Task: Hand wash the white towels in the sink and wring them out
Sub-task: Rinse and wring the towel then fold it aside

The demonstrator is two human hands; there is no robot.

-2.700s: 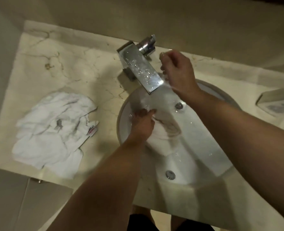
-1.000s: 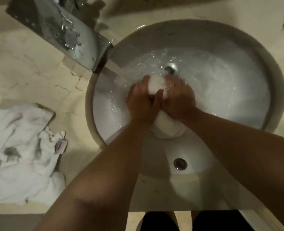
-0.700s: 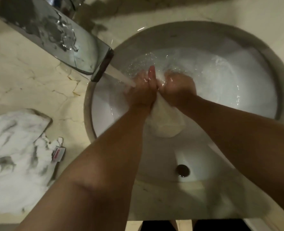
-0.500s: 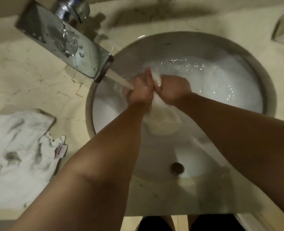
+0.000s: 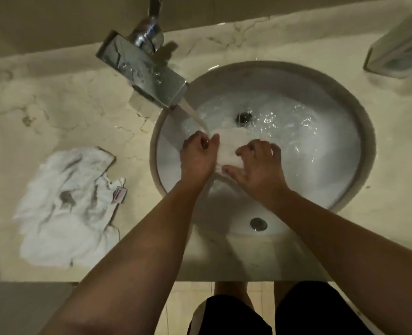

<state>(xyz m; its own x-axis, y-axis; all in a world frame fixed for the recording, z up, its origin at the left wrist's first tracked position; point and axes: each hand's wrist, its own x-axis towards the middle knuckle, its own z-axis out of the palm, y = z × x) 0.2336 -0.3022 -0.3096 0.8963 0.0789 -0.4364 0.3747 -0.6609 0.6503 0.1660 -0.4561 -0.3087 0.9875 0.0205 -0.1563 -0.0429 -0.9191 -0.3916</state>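
- Under the running stream, low in the round white sink (image 5: 359, 151), a wet white towel (image 5: 226, 151) lies bunched between both hands.
- Left hand (image 5: 197, 158) grips the towel's left end, thumb and fingers curled round it, right where the water (image 5: 195, 114) lands.
- Right hand (image 5: 258, 168) lies on the towel's right part with fingers spread and bent, the fingertips pressing into the cloth; the thumb lies along the near edge. Whether it truly clamps the cloth cannot be told.
- The two hands are a little apart, with bare towel showing between them.
- Water pools and ripples in the far half of the basin around the dark drain (image 5: 243, 117); a round metal overflow cap (image 5: 258, 224) sits on the near wall.
- A flat chrome faucet (image 5: 149, 76) reaches over the sink's far left rim, pouring a slanted stream.
- On the marbled desk (image 5: 55, 105), well left of the sink, a second white towel (image 5: 62, 209) lies crumpled, with grey marks and a small red-and-white tag (image 5: 119, 195) at its right edge.
- At the far right corner a pale box-like object (image 5: 400, 49) is partly in view.
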